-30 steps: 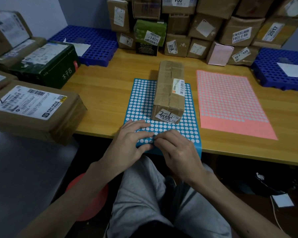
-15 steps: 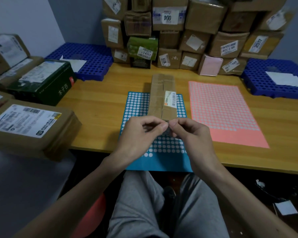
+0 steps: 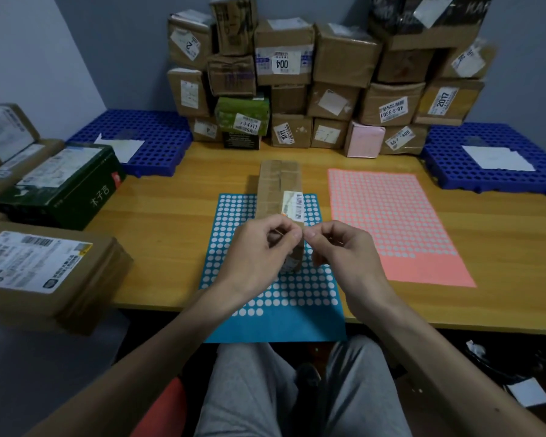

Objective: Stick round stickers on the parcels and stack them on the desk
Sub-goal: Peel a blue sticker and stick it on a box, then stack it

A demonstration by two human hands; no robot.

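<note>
- Labelled boxes, 9 o'clock: piled beside the desk, probably the supply, kept within reach.
- Blue sticker sheet, 6 o'clock: overhangs the near edge, laid close so dots peel off easily.
- Left hand: raised above the sheet, thumb and forefinger pinched together, other fingers curled.
- Parcel, 12 o'clock: a long brown box lying on the blue sheet with its barcode label up. It sits directly behind the hands and is likely the one being marked.
- Right hand: mirrors the left, fingertips meeting. Both apparently pinch one sticker, too small to make out.
- Pink sticker sheet, 2 o'clock: lies flat, probably a spare.
- Stacked boxes, far 12 o'clock: against the wall, seemingly finished.
</note>
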